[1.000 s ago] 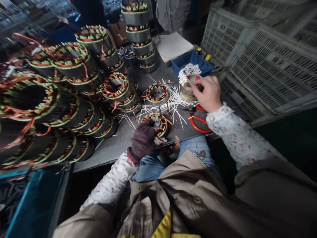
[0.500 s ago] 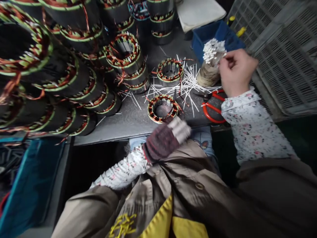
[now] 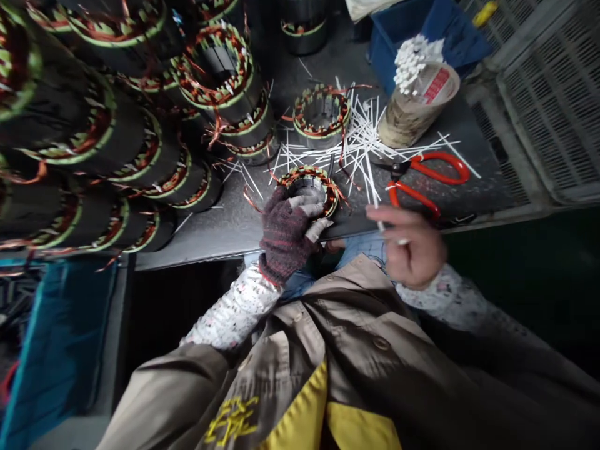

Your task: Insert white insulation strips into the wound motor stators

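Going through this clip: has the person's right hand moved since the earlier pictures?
Yes. Against the red-handled scissors, the right hand has moved toward the person's body: it was beyond them, by the white tubes, and now it is on the near side, at the table's front edge.

One gloved left hand (image 3: 285,240), one bare right hand (image 3: 412,247), one pair red-handled scissors (image 3: 422,167).

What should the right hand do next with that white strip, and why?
Probably bring the white strip in the right hand to the copper-wound ring the gloved left hand is steadying: the strip is pinched, and the ring sits close by.
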Motion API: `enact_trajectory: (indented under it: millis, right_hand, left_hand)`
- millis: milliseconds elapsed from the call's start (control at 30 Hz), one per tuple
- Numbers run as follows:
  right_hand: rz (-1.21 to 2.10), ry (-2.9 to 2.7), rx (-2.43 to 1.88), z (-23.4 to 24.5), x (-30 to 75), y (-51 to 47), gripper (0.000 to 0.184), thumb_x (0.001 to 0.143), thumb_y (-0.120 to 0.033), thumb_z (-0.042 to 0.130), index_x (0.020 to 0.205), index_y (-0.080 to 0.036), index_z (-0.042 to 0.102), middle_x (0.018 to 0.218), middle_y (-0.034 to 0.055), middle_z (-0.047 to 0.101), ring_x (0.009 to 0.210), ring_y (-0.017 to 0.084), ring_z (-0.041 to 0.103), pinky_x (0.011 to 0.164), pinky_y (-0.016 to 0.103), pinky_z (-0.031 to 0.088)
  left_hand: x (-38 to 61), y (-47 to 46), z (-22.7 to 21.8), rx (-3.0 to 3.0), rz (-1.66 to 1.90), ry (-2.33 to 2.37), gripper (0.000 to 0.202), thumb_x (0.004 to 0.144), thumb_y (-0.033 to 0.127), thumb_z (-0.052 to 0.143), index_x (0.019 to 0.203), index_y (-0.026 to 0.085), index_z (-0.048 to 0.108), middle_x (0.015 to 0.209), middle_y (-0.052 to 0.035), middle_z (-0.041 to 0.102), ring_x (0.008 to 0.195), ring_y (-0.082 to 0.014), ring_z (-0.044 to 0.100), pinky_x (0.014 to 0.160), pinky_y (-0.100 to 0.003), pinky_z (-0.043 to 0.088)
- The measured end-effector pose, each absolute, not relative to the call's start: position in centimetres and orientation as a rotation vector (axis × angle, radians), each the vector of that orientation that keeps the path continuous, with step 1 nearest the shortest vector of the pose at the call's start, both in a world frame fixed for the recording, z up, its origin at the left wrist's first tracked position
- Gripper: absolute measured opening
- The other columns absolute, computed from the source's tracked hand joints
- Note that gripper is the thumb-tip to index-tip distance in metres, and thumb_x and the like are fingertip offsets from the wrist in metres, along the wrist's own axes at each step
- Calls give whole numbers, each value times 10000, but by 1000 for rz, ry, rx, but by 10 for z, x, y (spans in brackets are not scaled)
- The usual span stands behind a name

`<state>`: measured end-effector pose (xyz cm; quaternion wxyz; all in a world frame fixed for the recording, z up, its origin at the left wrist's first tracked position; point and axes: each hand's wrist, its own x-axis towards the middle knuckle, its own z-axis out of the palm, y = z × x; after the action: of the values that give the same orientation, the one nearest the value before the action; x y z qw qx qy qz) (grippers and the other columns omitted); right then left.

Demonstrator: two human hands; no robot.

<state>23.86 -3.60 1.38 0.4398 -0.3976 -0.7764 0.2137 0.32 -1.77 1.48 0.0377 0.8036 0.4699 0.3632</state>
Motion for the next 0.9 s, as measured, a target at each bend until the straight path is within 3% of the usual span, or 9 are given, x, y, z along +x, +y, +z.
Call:
enact_trajectory:
  millis: [100,167,300,433,567,633,700,800,900]
  right_hand:
    - [426,-1896,-656,-4,232,-50,108,853,-202,530,867,-283,599,957,60,797,915,278,771,771,491,648]
    - [410,-1903,-659,-11,228,-54,133,834,-171,513,848,-272,598,832,45,784,766,250,764,669,435,645]
    - [403,-1914,-719,-16,229,-56,128,824,-153,503,800,-256,575,715,30,741,630,206,714,612,368,627]
    - [443,-1939,-840,-12,227,-52,159,867,-163,495,765,-253,577,702,32,731,635,198,706,612,348,597]
    - [586,-1906,-1023,-5,207,-33,205,943,-267,475,793,-259,615,810,52,764,773,209,736,723,362,591]
    - [667,-1810,-1063,-2,197,-23,200,954,-331,524,803,-253,631,809,39,761,759,194,725,717,338,576]
    - [759,-1725,-1077,1,191,-16,206,952,-371,575,805,-243,642,752,12,740,666,164,685,659,303,554]
    - [852,-1686,-1063,8,189,-13,252,978,-400,555,824,-228,654,724,-5,710,601,131,631,615,272,525]
    - [804,-1749,-1010,14,192,-14,290,997,-385,521,801,-213,648,751,11,686,652,127,625,631,261,505]
  left_hand:
    - [2,-19,13,2650,996,1459,163,961,296,626,1113,268,680,1182,-34,768,1104,-217,724,1222,-543,402]
    - [-1,-17,12,2629,938,1454,227,967,346,619,1172,259,661,1224,-38,754,1186,-231,695,1268,-557,334]
    - [-6,-13,10,2459,893,1429,546,946,480,644,1402,198,536,1269,-105,722,1215,-269,678,1277,-523,333]
    - [-3,-12,8,2436,926,1477,643,944,517,643,1468,181,481,1367,-144,672,1273,-294,646,1237,-482,401]
    - [3,-16,5,2276,1045,1454,684,936,541,645,1500,212,440,1462,-139,607,1341,-305,606,1216,-477,437]
    - [6,-19,5,2063,1152,1337,663,973,508,599,1542,249,377,1495,-119,579,1301,-276,642,1143,-441,520]
    - [7,-20,6,1899,1235,1232,527,1010,434,558,1501,281,443,1442,-84,627,1248,-241,680,1066,-406,581]
    - [7,-19,9,1938,1280,1241,228,1006,347,584,1182,274,709,1156,-41,768,1135,-223,724,1096,-445,557]
    - [6,-16,10,2040,1336,1263,153,988,303,623,1007,243,762,993,-35,792,1003,-206,747,1081,-454,555]
